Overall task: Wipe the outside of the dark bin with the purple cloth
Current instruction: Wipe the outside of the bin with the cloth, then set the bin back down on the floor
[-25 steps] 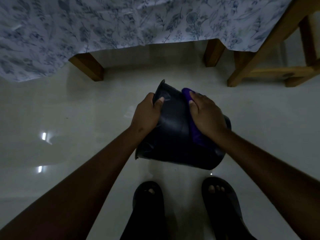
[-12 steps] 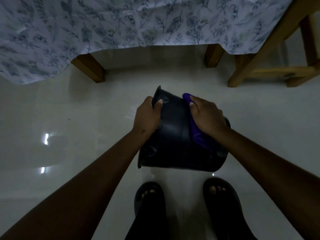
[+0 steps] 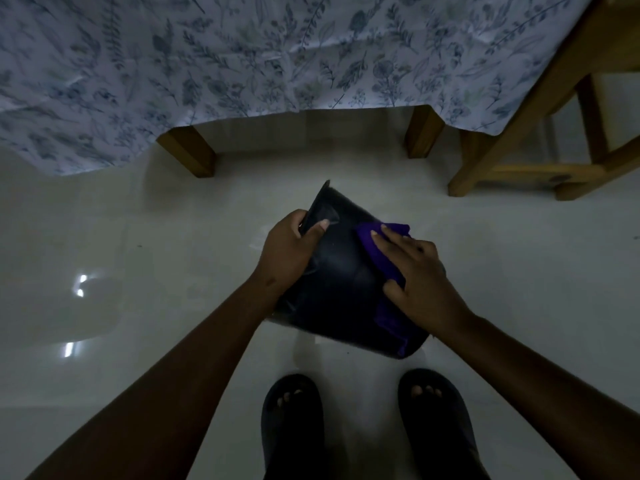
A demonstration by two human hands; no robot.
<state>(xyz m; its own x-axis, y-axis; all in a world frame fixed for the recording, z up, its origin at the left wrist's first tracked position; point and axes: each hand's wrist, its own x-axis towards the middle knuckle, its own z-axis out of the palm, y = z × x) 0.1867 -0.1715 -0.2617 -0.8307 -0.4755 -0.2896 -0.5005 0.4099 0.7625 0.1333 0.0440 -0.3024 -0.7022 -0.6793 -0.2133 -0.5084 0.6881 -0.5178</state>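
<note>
Dim light, head view looking down. Dark bin (image 3: 339,289) tipped on its side above the pale glossy floor (image 3: 173,258), rim toward the far left, base toward the near right; whether touching the floor or held just clear, could not be told. Left hand (image 3: 287,254) clamped on the bin's left rim edge — thumb laid across the outer wall, fingers curled over the lip and out of sight; grip closed tight on the bin. Right hand (image 3: 419,282) spread flat over the purple cloth (image 3: 384,251), fingers extended and splayed, palm pressing the cloth against the bin's right outer wall; a flat pressing grip rather than a pinch, with the cloth trapped between hand and bin. Cloth showing beyond the fingertips at the far end and again below the thumb, trailing down toward the bin's base at the near right.

Two feet in dark sandals (image 3: 292,420) planted on the floor just near of the bin, toes visible. Farther off, a floral tablecloth (image 3: 242,64) hung low over wooden legs (image 3: 188,154), with a wooden chair frame (image 3: 540,140) at the far right. Bright reflections (image 3: 79,285) on the floor at the left — well apart from the bin.
</note>
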